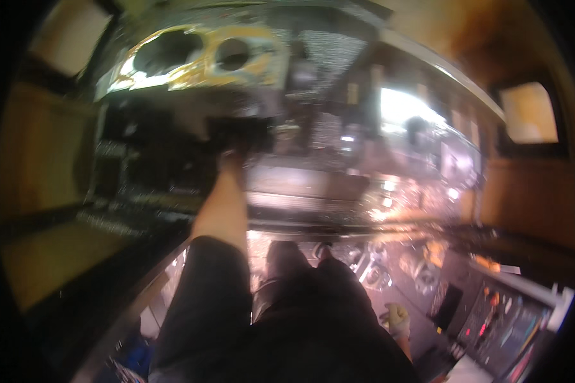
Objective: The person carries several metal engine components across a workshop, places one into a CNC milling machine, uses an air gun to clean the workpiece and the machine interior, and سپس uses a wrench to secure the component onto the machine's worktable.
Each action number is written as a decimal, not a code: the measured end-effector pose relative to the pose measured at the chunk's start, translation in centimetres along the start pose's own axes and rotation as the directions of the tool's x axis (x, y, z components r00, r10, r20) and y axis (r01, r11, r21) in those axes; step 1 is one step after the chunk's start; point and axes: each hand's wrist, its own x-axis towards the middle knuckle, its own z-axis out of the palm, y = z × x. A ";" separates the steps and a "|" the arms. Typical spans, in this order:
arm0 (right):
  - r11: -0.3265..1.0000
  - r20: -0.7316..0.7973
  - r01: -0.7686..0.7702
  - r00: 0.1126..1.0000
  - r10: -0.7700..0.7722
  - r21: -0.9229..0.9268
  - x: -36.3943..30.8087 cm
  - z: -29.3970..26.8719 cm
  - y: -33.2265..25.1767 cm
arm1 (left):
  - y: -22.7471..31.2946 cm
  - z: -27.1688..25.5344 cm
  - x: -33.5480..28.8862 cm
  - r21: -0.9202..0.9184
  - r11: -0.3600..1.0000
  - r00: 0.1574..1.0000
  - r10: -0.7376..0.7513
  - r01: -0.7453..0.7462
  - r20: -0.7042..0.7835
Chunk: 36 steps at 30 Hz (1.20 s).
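Note:
My left arm stretches forward into a metal-walled machine enclosure, past its front sill. At its end my left hand is dark and smeared by motion against a dark block; its fingers and anything in them cannot be made out. Beyond it stands a yellowish plate with two large round openings. Low on the right hangs my right hand in a pale glove, beside my body. Its fingers are loosely bent and apart, with nothing visible in them. Nearest to it is a grey work surface.
Shiny chips lie in the right part of the enclosure. A metal sill crosses in front of me. Metal round parts and a tray of small tools are at the lower right. A lit window is set in the right wall.

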 end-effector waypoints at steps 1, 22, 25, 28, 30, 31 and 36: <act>0.998 -0.037 -0.064 0.997 0.064 0.007 -1.2 0.5 -0.9 | -0.5 -0.4 0.3 -0.143 0.989 0.997 -0.024 0.034 0.073; 0.922 -0.050 0.363 0.932 -0.360 0.136 1.0 1.3 -10.1 | 0.9 -3.7 -22.0 -0.587 0.799 0.979 -0.199 0.133 -0.050; 0.771 0.224 0.551 0.746 -0.627 0.319 3.5 3.4 -14.5 | 1.8 -0.4 -33.8 -0.561 0.824 0.992 -0.002 0.074 0.128; 0.782 0.370 0.617 0.710 -0.600 0.084 1.2 4.1 -21.2 | 3.7 4.1 -43.8 -0.325 0.936 0.902 0.251 -0.134 0.352; 0.800 0.379 0.582 0.714 -0.589 0.145 1.8 3.6 -21.4 | 4.0 6.4 -46.7 -0.036 0.689 0.595 0.650 -0.724 0.474; 0.789 0.368 0.586 0.703 -0.609 0.185 2.2 3.2 -21.3 | 5.2 7.8 -49.3 0.107 0.502 0.488 0.733 -0.858 0.474; 0.571 0.070 0.690 0.609 -0.790 0.445 4.0 -1.6 -22.0 | 7.5 12.6 -51.5 -0.256 0.487 0.271 0.768 -0.835 0.580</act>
